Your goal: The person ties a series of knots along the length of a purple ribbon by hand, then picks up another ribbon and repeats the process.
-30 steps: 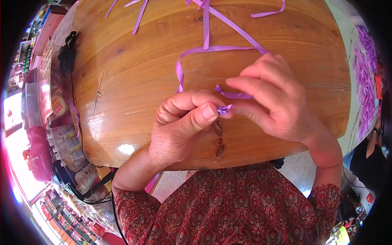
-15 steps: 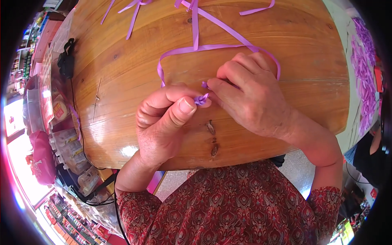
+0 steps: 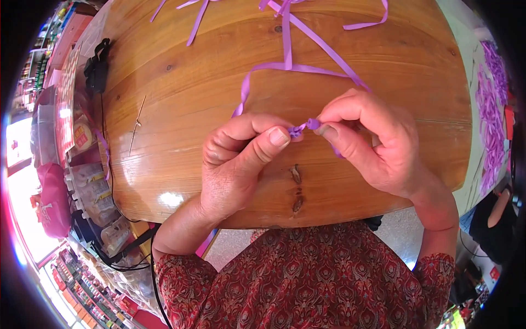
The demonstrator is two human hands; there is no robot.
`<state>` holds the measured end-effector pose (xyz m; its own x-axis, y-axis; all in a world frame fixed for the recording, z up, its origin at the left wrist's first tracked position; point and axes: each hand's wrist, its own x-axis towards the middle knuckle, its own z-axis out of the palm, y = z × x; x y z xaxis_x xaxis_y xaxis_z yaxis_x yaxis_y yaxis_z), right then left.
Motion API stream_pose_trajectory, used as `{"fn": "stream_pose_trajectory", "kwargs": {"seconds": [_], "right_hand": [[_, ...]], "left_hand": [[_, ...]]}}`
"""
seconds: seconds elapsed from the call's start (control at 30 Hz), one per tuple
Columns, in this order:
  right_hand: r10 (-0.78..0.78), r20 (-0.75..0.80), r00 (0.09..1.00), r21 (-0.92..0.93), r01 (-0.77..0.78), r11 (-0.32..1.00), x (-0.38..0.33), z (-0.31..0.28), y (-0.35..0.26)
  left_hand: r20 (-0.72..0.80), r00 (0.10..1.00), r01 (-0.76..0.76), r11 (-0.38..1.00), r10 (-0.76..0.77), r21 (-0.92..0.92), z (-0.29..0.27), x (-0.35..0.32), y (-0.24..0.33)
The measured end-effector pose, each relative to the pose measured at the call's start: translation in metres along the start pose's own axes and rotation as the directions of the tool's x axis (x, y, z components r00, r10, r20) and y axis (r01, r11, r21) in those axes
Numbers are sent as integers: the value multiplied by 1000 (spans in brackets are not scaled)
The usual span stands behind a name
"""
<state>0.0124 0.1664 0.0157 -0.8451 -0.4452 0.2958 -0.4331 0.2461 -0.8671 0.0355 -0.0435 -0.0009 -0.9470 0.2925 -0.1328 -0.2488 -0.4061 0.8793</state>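
Note:
Between thumb and forefinger, my left hand (image 3: 235,167) pinches a small folded bunch of purple ribbon (image 3: 296,131). My right hand (image 3: 381,142) is closed on a rolled bit of the same ribbon just to the right, and a short twisted stretch joins the two. A loose end hangs below my right thumb. Beyond my hands, a long strip of lilac ribbon (image 3: 298,67) curves over the wooden table (image 3: 181,120), one end passing behind my left hand and the other running toward my right. Whether it belongs to the held piece is hidden.
More ribbon pieces (image 3: 364,25) lie along the far edge. On the left are a thin twisted stick or wire (image 3: 136,126), a black cabled object (image 3: 97,68), clear boxes and a pink pouch (image 3: 55,200). A purple ribbon heap (image 3: 491,126) covers a pale surface at right.
My right hand has turned, showing its thumb, and now pinches the rolled ribbon close to the left-hand bunch. The view has shifted slightly, moving the table's contents rightward.

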Motion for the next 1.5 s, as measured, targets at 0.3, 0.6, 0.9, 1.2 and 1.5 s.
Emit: {"fn": "stream_pose_trajectory", "kwargs": {"seconds": [0.3,0.6,0.9,1.2,1.5], "right_hand": [[59,88,994,137,-71,988,1,-7,-1],[-51,53,997,94,46,995,-5,-1,-2],[-67,1,998,-41,67,997,-1,0,-4],[-136,12,991,-28,136,990,2,-5,-5],[-43,13,999,94,42,995,0,-6,-3]], "left_hand": [[-15,1000,-2,999,3,38,0,0,-1],[-12,1000,5,994,-3,110,7,0,-4],[-18,999,-22,983,26,180,10,0,-5],[1,999,-46,981,47,190,8,0,-4],[34,997,-70,975,64,210,7,-1,-4]]}}
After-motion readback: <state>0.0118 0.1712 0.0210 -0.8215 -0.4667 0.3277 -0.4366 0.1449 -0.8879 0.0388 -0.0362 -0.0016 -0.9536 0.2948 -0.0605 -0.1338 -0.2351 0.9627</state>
